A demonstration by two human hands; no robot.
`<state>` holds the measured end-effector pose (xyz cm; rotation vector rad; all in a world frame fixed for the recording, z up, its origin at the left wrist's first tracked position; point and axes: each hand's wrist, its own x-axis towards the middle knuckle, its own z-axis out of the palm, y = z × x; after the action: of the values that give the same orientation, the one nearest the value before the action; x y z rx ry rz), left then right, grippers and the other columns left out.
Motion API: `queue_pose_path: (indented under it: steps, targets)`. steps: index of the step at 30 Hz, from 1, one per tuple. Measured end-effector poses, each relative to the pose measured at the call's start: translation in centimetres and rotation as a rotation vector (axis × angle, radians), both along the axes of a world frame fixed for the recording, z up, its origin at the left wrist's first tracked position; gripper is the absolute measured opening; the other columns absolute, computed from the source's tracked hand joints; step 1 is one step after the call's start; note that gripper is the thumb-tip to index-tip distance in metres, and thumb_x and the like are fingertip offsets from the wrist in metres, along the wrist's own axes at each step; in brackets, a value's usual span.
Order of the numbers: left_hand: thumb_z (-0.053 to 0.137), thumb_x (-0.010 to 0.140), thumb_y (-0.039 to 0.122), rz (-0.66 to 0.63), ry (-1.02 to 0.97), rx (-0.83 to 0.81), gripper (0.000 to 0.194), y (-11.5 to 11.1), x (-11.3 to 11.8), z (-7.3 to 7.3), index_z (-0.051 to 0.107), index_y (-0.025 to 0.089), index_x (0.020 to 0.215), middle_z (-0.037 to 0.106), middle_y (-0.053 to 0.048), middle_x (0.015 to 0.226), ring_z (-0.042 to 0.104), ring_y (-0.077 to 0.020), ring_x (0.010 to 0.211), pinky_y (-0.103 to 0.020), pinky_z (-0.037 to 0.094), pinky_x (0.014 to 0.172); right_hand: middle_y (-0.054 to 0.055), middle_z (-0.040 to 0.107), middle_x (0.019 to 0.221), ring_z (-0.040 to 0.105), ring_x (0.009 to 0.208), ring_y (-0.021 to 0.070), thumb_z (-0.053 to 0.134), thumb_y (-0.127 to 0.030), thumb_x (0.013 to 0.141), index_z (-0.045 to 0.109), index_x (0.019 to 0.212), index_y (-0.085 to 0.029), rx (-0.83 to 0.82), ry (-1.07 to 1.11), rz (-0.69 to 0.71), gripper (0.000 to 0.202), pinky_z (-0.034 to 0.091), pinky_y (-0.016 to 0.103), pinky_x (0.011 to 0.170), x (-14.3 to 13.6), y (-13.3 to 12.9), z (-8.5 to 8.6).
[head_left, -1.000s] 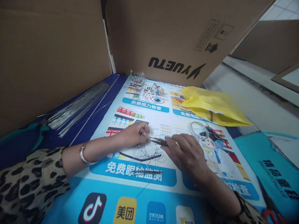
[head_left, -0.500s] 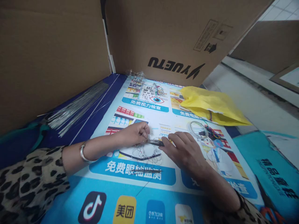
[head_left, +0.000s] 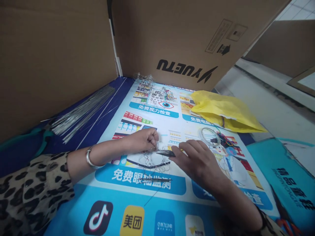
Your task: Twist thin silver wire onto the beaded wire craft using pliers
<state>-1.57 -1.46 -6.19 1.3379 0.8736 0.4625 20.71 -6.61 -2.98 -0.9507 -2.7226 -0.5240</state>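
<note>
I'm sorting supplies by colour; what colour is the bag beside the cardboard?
The bag is yellow, clearest in the head view.

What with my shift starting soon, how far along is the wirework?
Perhaps done: the wire clusters at the back. In hand: a fine wire tangle at the left hand, pliers in the right hand. Probably left to use: the straight wires; total unclear.

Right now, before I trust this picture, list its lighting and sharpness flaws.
Head view: dim, cool light, with the left cardboard panel in dull shade; wide-angle stretch slants the teal bag near the right edge; softness blurs the pliers' tips and the thin wire, so their contact is unclear.
</note>
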Motion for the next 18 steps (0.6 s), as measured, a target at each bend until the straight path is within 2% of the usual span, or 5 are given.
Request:
queue_pose_path:
  steps: [3, 6, 9, 12, 18]
  targets:
    - [0.06, 0.063, 0.008, -0.028, 0.0, 0.006, 0.026, 0.1, -0.1, 0.0, 0.044, 0.016, 0.082, 0.059, 0.003, 0.067, 0.044, -0.005, 0.043, -0.017, 0.033, 0.039, 0.006, 0.061, 0.086, 0.05, 0.079, 0.0178, 0.054, -0.032, 0.085, 0.059, 0.097, -0.017, -0.088, 0.147, 0.062, 0.02, 0.035, 0.032, 0.069, 1.3, 0.5, 0.6]
    - [0.061, 0.064, 0.009, -0.058, -0.015, 0.009, 0.025, 0.2, -0.2, 0.0, 0.045, 0.016, 0.082, 0.06, 0.003, 0.068, 0.044, -0.0048, 0.044, -0.017, 0.033, 0.041, 0.006, 0.061, 0.086, 0.051, 0.079, 0.0179, 0.056, -0.032, 0.084, 0.059, 0.097, -0.016, -0.028, 0.205, 0.025, 0.021, 0.035, 0.032, 0.07, 2.0, 1.1, 0.7]
    - [0.062, 0.064, 0.01, -0.088, -0.016, 0.022, 0.025, 0.3, -0.3, 0.0, 0.045, 0.016, 0.082, 0.06, 0.002, 0.068, 0.046, -0.0055, 0.046, -0.017, 0.033, 0.042, 0.005, 0.061, 0.083, 0.05, 0.079, 0.0184, 0.055, -0.034, 0.085, 0.06, 0.095, -0.017, 0.002, 0.104, 0.013, 0.02, 0.034, 0.033, 0.07, 1.6, 1.3, 0.2]
    - [0.06, 0.066, 0.01, -0.115, -0.024, 0.048, 0.023, 0.2, -0.4, -0.1, 0.046, 0.016, 0.084, 0.059, 0.003, 0.068, 0.046, -0.0056, 0.049, -0.017, 0.032, 0.043, 0.005, 0.061, 0.082, 0.049, 0.079, 0.0184, 0.053, -0.035, 0.086, 0.059, 0.096, -0.018, 0.017, 0.036, 0.061, 0.02, 0.033, 0.033, 0.069, 0.8, 1.3, -0.3]
    - [0.061, 0.066, 0.009, -0.134, -0.051, 0.029, 0.025, 0.4, -0.6, -0.4, 0.047, 0.017, 0.085, 0.058, 0.003, 0.068, 0.043, -0.0048, 0.047, -0.016, 0.032, 0.042, 0.005, 0.059, 0.082, 0.047, 0.078, 0.0181, 0.052, -0.026, 0.087, 0.058, 0.096, -0.017, 0.086, -0.069, 0.096, 0.015, 0.031, 0.033, 0.066, -0.2, 1.2, -0.3]
